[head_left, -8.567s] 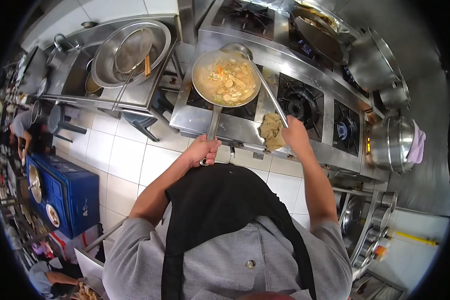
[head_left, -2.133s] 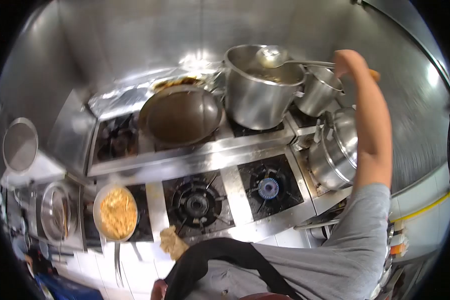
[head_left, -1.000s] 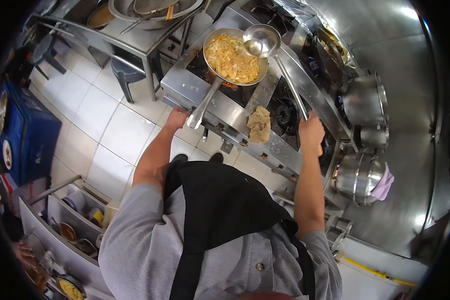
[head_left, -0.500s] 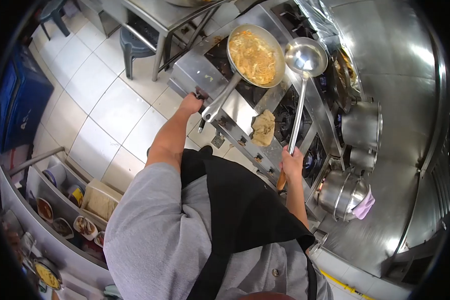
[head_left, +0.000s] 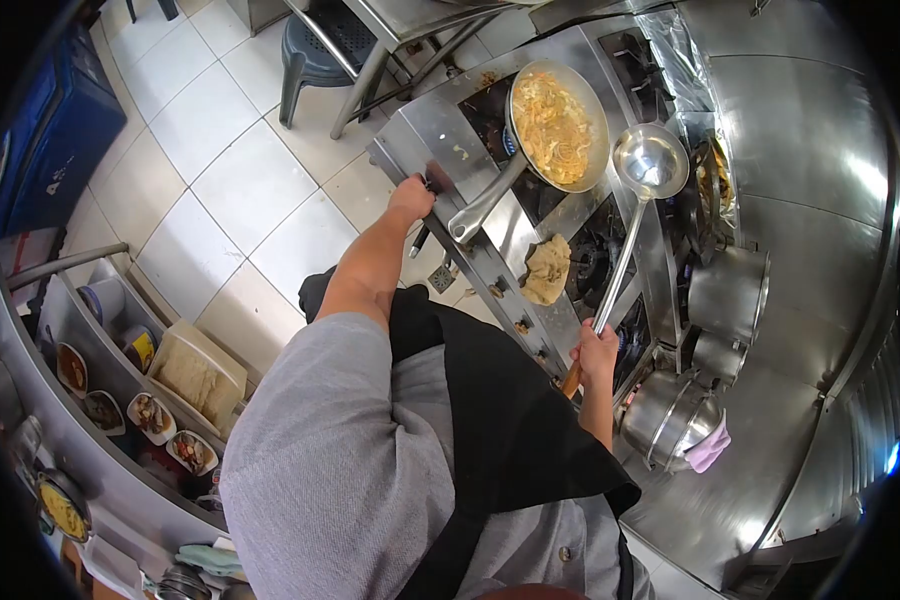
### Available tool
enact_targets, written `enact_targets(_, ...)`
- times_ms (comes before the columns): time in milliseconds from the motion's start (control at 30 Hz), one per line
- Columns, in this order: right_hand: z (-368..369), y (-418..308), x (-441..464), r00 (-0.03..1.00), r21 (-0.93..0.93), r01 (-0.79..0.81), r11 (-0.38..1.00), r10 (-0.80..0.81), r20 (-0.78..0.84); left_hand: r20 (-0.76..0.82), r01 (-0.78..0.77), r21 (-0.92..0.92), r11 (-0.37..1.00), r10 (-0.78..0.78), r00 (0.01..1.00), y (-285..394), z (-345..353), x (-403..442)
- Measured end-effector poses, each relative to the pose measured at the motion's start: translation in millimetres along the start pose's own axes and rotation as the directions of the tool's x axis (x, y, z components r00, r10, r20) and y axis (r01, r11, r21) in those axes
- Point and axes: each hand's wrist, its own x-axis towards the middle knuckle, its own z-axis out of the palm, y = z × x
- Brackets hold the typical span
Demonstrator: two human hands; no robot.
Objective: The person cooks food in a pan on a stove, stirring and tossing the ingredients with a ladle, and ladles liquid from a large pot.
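My left hand point(head_left: 413, 197) is closed round a dark control knob point(head_left: 430, 181) on the stove's front panel. My right hand point(head_left: 595, 352) grips the long handle of a steel ladle point(head_left: 651, 160), near its wooden end. The ladle's bowl hangs over the stove and looks bare, just right of the frying pan. That frying pan point(head_left: 598, 150) sits on a burner, its metal handle pointing toward me, close to my left hand. Shredded orange and pale food point(head_left: 553, 128) fills it. A bluish glow shows at the pan's left edge. A crumpled beige cloth point(head_left: 548, 270) lies on the stove between my hands.
Steel pots point(head_left: 725, 290) line the stove's right side; one large pot point(head_left: 670, 420) has a pink cloth point(head_left: 709, 446) on it. A dark stool point(head_left: 325, 50) stands beyond the stove's left corner. Behind me at left is a counter with food containers point(head_left: 198, 385).
The view has shifted, so the stove sits further right. The ladle's bowl has come slightly toward me relative to the pan. A blue glow now shows beside the pan. Both hands keep their grips.
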Motion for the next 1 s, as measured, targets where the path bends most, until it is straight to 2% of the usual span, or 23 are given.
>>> enact_targets(333, 4.6, 0.2, -2.2, 1.0, 0.001, -0.02, 1.0, 0.02, 0.002, 0.008, 0.017, 0.014, 1.0, -0.017, 1.0, 7.6, -7.9, -5.7)
enact_targets(433, 7.2, -5.8, -7.0, 0.996, 0.061, -0.072, 0.996, 0.068, 0.065, 0.005, 0.019, 0.015, 1.0, -0.019, 1.0, 7.7, -8.4, -4.3)
enact_targets(500, 6.7, -8.7, -11.8, 0.983, 0.196, -0.12, 0.973, 0.089, 0.159, 0.007, 0.023, 0.017, 1.0, -0.023, 1.0, 5.7, -6.5, -1.6)
enact_targets(600, 10.7, -20.8, -16.9, 0.977, 0.194, -0.149, 0.97, 0.114, 0.183, 0.019, 0.016, 0.033, 0.999, -0.016, 1.0, 2.3, -3.5, 1.9)
enact_targets(733, 11.5, -26.6, -16.4, 0.975, 0.18, -0.146, 0.973, 0.111, 0.19, 0.007, 0.013, 0.021, 1.0, -0.013, 1.0, 0.2, -1.8, 3.3)
enact_targets(800, 9.5, -28.8, -16.0, 0.966, 0.216, -0.134, 0.967, 0.079, 0.246, 0.011, 0.0, 0.024, 1.0, 0.0, 1.0, -2.4, -0.2, 5.6)
enact_targets(933, 8.3, -41.0, -17.8, 0.967, 0.311, -0.133, 0.941, 0.054, 0.249, -0.004, -0.031, 0.031, 0.999, 0.032, 0.999, -5.2, 2.0, 6.4)
enact_targets(1000, 8.8, -44.2, -16.3, 0.967, 0.246, -0.095, 0.965, 0.03, 0.254, -0.008, -0.024, 0.047, 0.999, 0.024, 1.0, -2.3, 0.3, 5.8)
